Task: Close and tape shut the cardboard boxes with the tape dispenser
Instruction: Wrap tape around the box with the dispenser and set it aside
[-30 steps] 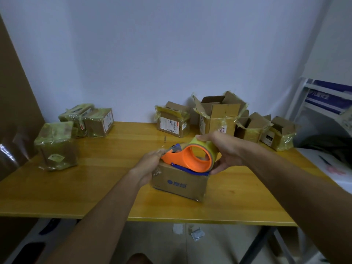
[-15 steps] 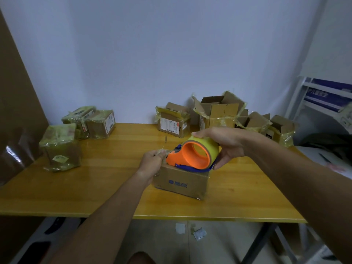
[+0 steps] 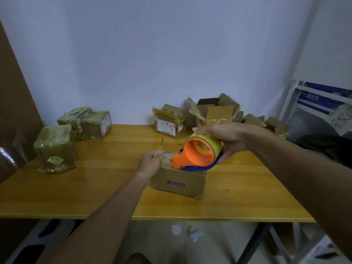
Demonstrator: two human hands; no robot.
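A closed cardboard box point(image 3: 179, 182) with a blue logo lies on the wooden table point(image 3: 114, 187) near its front edge. My right hand point(image 3: 224, 138) grips the orange tape dispenser point(image 3: 196, 153) with its yellow roll, held tilted on the box's top right. A strip of tape runs from the dispenser leftward across the box top. My left hand point(image 3: 150, 162) presses the tape's end down at the box's top left edge, fingers curled over it.
Three boxes wrapped in tape point(image 3: 57, 147) stand at the table's back left. Several open boxes point(image 3: 213, 113) with raised flaps sit along the back wall at centre and right. A white shelf point(image 3: 322, 103) stands at the right. Scraps point(image 3: 194, 234) lie on the floor.
My right hand has drawn the dispenser to the right and tilted it up, pulling tape across the box top. My left hand has moved down onto the box's left edge.
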